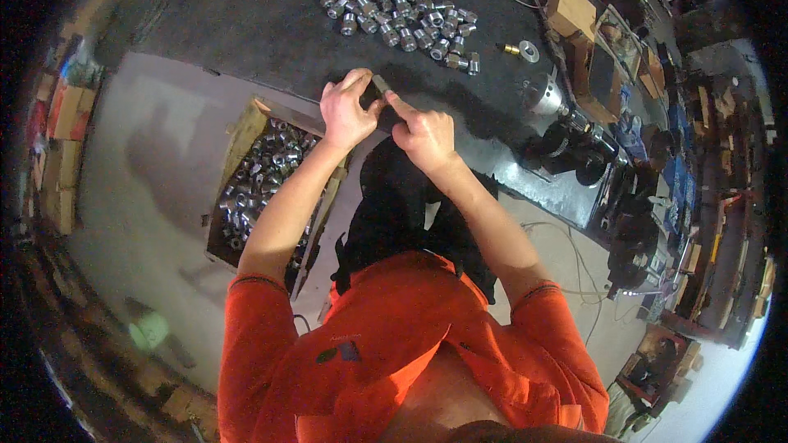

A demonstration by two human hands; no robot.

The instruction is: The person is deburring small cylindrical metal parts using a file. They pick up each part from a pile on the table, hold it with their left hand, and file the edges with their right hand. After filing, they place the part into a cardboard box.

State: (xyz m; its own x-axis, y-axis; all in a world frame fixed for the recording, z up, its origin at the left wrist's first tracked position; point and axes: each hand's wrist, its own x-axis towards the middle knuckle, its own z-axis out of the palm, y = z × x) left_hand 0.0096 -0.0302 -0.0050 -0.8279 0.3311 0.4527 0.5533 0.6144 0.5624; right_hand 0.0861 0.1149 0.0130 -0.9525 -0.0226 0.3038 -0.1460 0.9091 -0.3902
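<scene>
At dark bench (238, 20) | left hand (348, 112): fingers near-closed on small greyish piece (380, 83) | right hand (428, 133): index touching, grip can't tell | may slip if pressed off-centre

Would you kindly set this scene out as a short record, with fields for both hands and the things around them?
Left hand: fingertips at a small greyish piece; grip unclear
Right hand: forefinger extended to the same piece
Worktable: dark top, loose pile of metal fittings
Right of pile: metal ring beside brass-coloured part
Left of centre: wooden crate of metal parts
</scene>
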